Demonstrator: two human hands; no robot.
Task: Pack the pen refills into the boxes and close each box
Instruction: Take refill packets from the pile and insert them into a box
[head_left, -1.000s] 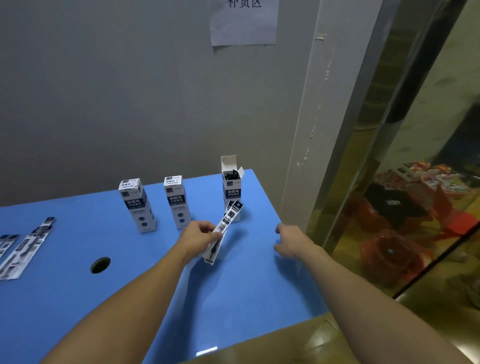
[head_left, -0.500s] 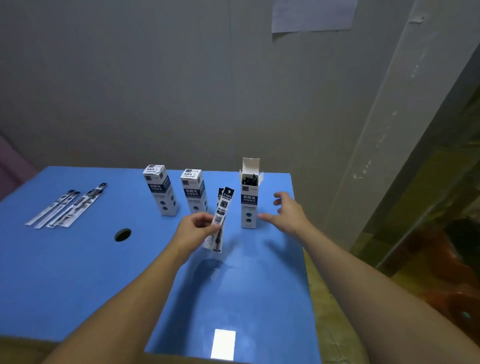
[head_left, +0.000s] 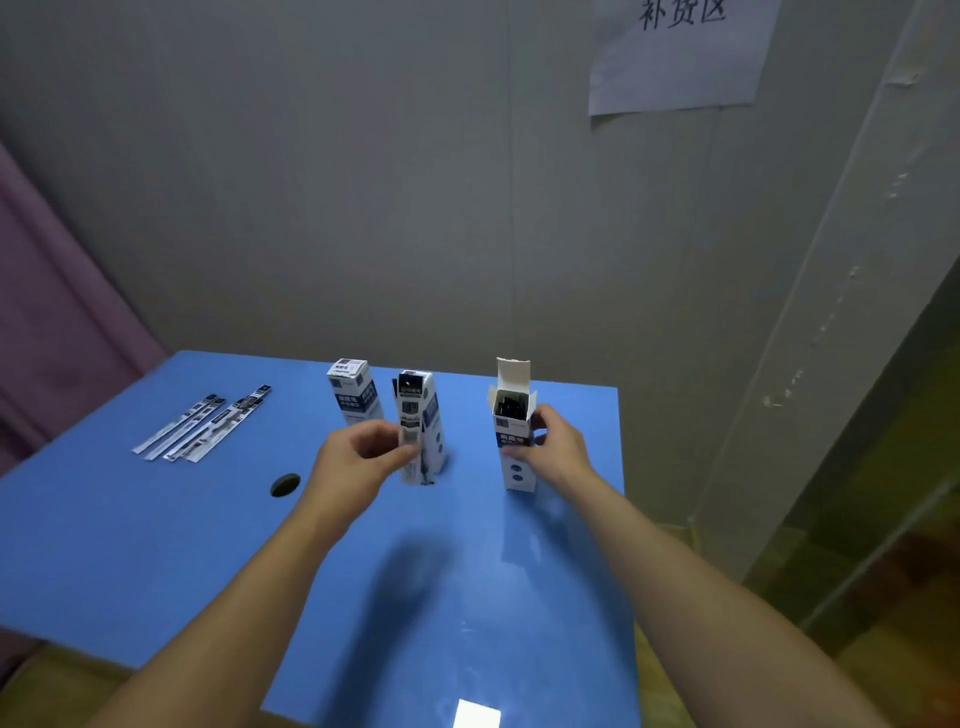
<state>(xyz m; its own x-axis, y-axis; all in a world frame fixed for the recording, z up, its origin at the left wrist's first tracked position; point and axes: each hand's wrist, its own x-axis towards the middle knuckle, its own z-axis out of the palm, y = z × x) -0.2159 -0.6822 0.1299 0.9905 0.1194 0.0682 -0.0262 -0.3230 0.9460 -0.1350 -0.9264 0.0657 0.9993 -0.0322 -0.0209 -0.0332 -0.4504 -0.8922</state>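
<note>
- A blue surface (head_left: 156, 545) is set against a grey wall (head_left: 363, 182); a paper notice (head_left: 675, 57) is fixed high on the wall at the right.
- A round hole (head_left: 285, 485) is cut in the surface, left of the left hand.
- Spare refills (head_left: 202, 423) are laid flat at the far left, well apart from the boxes; their long axes run from near-left to far-right.
- Three boxes are stood upright in a row near the far edge, long axes vertical.
- The left box (head_left: 355, 392) is closed at the top and is partly hidden behind the left hand.
- The middle box (head_left: 432, 421) is closed; its front is largely covered by the held refills.
- The open box (head_left: 514, 431) is stood at the right, near the right edge of the surface. Its top flap is raised and dark refill ends are seen inside the mouth.
- The left hand (head_left: 358, 457) is held in front of the left and middle boxes. A small bundle of packaged refills (head_left: 410, 431) is pinched between its thumb and curled fingers (head_left: 382, 423). The bundle is held nearly upright, above the surface; the image is blurred here, so the number of refills cannot be told.
- The right hand (head_left: 556, 449) is placed on the right side of the open box, with the fingers and thumb wrapped round its upper body, just below the mouth.
- The path between the bundle and the open box is crossed by no other item.
</note>
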